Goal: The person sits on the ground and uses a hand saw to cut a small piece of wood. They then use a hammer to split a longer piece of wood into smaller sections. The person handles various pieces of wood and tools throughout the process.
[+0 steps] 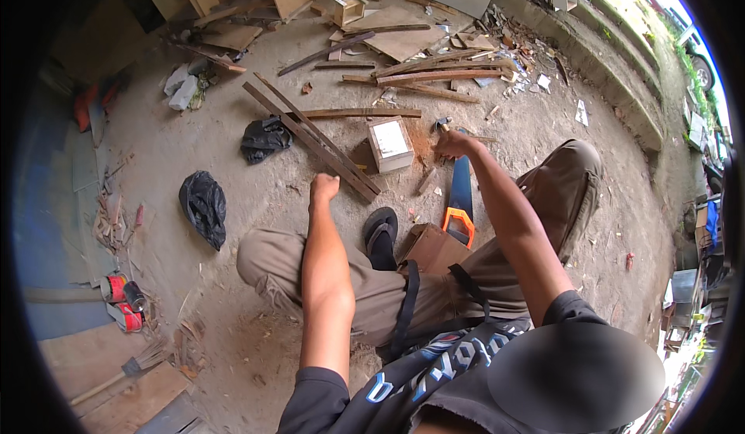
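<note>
My right hand (450, 144) is closed around a hammer (442, 124), whose metal head shows just beyond my fingers. My left hand (324, 186) is held with its fingers curled, close to two long wooden strips (326, 153) on the ground; whatever it may hold is hidden. Between my hands stands a small wooden box (390, 144) with a white top. A handsaw (459, 193) with a blue blade and orange handle lies below my right hand, its handle beside a brown wooden block (436, 249) between my legs.
Several loose wood strips (434, 75) and boards lie ahead. Two black plastic bags (203, 209) rest to the left, near red cans (116, 288) and wood scraps (116, 232). Concrete steps (613, 77) run along the right. My sandalled foot (381, 232) is in front of me.
</note>
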The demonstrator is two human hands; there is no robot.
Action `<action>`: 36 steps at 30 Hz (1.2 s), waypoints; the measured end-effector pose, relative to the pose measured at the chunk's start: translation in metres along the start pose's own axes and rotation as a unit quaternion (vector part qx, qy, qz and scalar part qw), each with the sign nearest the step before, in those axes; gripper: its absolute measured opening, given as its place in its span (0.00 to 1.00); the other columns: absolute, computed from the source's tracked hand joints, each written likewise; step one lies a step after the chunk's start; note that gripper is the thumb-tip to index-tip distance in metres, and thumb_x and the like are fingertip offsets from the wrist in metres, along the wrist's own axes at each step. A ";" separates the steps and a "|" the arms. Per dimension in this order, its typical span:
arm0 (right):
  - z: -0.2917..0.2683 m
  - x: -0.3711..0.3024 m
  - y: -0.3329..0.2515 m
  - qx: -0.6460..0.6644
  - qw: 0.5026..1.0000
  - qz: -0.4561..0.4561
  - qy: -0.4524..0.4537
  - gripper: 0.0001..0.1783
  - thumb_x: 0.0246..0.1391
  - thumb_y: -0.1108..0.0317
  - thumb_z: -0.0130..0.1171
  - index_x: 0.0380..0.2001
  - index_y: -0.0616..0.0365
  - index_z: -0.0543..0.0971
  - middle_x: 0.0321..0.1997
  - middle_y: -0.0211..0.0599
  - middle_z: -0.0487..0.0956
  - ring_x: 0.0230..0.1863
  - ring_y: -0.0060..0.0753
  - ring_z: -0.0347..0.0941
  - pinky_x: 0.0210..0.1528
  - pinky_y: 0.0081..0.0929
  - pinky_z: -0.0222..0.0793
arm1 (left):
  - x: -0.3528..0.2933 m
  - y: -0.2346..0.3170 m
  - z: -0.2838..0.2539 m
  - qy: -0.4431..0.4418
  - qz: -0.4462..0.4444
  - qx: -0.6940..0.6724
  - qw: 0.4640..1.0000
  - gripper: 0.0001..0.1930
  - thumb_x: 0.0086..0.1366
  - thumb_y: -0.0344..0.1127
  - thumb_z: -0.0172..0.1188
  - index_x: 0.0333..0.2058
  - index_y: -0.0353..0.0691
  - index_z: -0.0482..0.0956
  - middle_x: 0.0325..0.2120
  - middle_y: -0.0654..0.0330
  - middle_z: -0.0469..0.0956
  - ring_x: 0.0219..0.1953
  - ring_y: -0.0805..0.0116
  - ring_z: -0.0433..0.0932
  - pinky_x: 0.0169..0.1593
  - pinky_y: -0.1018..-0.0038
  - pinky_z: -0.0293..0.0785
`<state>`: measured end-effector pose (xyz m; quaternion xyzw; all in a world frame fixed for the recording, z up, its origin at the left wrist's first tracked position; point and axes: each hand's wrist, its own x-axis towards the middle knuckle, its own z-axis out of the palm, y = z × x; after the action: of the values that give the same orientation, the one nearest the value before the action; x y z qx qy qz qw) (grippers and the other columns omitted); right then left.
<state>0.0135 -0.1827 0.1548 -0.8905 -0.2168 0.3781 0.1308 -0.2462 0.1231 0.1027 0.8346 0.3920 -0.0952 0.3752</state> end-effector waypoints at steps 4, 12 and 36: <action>0.031 -0.002 -0.015 -0.023 0.994 -0.101 0.047 0.22 0.55 0.46 0.59 0.33 0.57 0.84 0.27 0.37 0.83 0.28 0.35 0.80 0.28 0.31 0.76 | 0.015 0.039 -0.018 0.082 0.202 -0.191 0.957 0.16 0.62 0.44 0.62 0.37 0.36 0.81 0.34 0.52 0.83 0.38 0.58 0.82 0.44 0.67 0.75; 0.027 -0.005 -0.047 0.142 0.929 -0.172 0.296 0.21 0.53 0.52 0.63 0.28 0.63 0.82 0.23 0.38 0.82 0.26 0.28 0.80 0.31 0.28 0.73 | 0.039 0.055 -0.009 0.186 0.158 -0.209 0.947 0.12 0.62 0.40 0.61 0.37 0.37 0.81 0.32 0.54 0.84 0.36 0.60 0.83 0.43 0.68 0.76; 0.192 0.076 -0.113 0.052 0.973 -0.209 0.084 0.28 0.46 0.53 0.66 0.44 0.62 0.77 0.37 0.56 0.81 0.45 0.57 0.77 0.47 0.43 0.72 | -0.016 -0.077 0.024 0.124 -0.018 -0.142 0.982 0.13 0.63 0.40 0.61 0.41 0.37 0.79 0.37 0.51 0.83 0.42 0.55 0.82 0.47 0.65 0.76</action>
<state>-0.1123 -0.0341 0.0218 -0.8460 -0.3665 0.2769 0.2706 -0.3095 0.1287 0.0505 0.7711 0.4596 0.0588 0.4367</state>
